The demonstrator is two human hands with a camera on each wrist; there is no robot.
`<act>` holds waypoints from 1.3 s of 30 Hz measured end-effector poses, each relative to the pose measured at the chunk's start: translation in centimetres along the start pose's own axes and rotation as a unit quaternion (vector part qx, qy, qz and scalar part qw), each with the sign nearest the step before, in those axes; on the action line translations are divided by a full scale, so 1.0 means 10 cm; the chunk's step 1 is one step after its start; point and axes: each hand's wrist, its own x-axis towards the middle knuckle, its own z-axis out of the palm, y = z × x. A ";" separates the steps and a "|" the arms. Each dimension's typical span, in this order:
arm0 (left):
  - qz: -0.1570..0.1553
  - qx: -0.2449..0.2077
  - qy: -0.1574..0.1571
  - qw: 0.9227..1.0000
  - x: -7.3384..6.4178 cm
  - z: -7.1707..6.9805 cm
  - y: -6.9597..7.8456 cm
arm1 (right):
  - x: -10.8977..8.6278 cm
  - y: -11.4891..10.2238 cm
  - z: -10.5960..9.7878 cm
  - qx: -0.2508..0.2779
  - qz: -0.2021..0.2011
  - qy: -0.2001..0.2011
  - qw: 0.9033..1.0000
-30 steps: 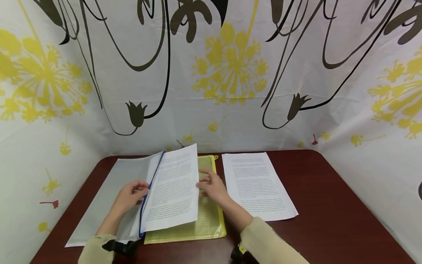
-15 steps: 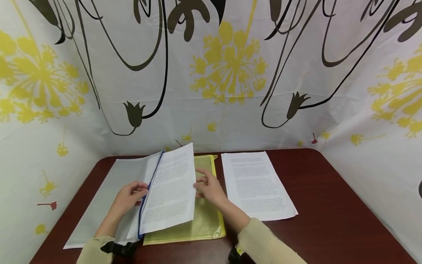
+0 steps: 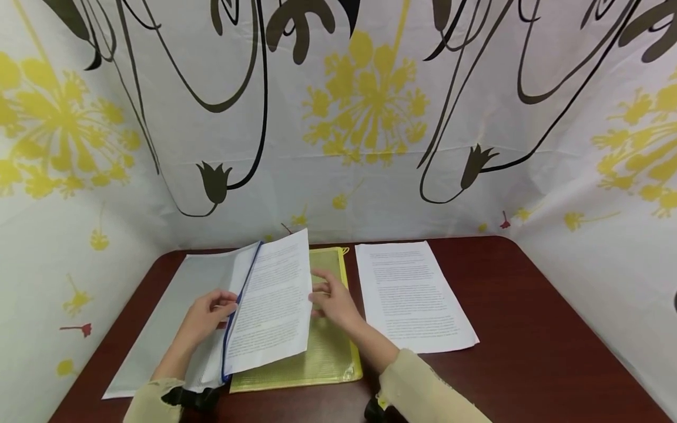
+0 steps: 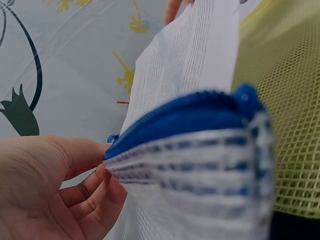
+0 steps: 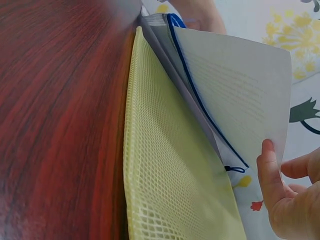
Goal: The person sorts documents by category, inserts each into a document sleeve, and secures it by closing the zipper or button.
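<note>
On the table's left side lies a clear mesh zip pouch [image 3: 158, 335] with its blue zipper [image 4: 175, 120] edge lifted. My left hand [image 3: 206, 314] pinches that zippered edge between thumb and fingers. A printed paper sheet [image 3: 272, 299] stands tilted at the pouch's mouth, its left part behind the blue edge. At the sheet's free right edge, my right hand [image 3: 335, 302] pinches the paper, thumb on one face and fingers on the other. Below the sheet lies a yellow mesh zip pouch [image 3: 328, 346], partly covered by it.
Another printed sheet [image 3: 412, 294] lies flat to the right of the yellow pouch. Everything rests on a dark red-brown table [image 3: 534, 329]. A patterned cloth [image 3: 338, 117] hangs behind and at the sides.
My right hand and the sheet have shifted slightly left, toward the blue-zippered pouch. My left hand keeps its hold on the pouch's edge.
</note>
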 end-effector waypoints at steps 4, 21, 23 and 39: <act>0.008 -0.007 0.002 1.000 0.01 -0.01 0.02 | 0.00 -0.02 0.03 0.003 -0.010 -0.006 1.000; 0.000 -0.019 0.006 1.000 0.00 -0.04 -0.01 | 0.02 0.00 0.15 0.008 -0.013 -0.031 0.999; -0.001 -0.019 0.002 1.000 0.00 -0.04 -0.02 | 0.02 0.01 0.17 0.012 -0.013 -0.035 0.999; 0.000 -0.038 0.002 0.999 -0.01 -0.07 -0.02 | 0.01 0.01 0.37 0.042 -0.010 -0.050 0.998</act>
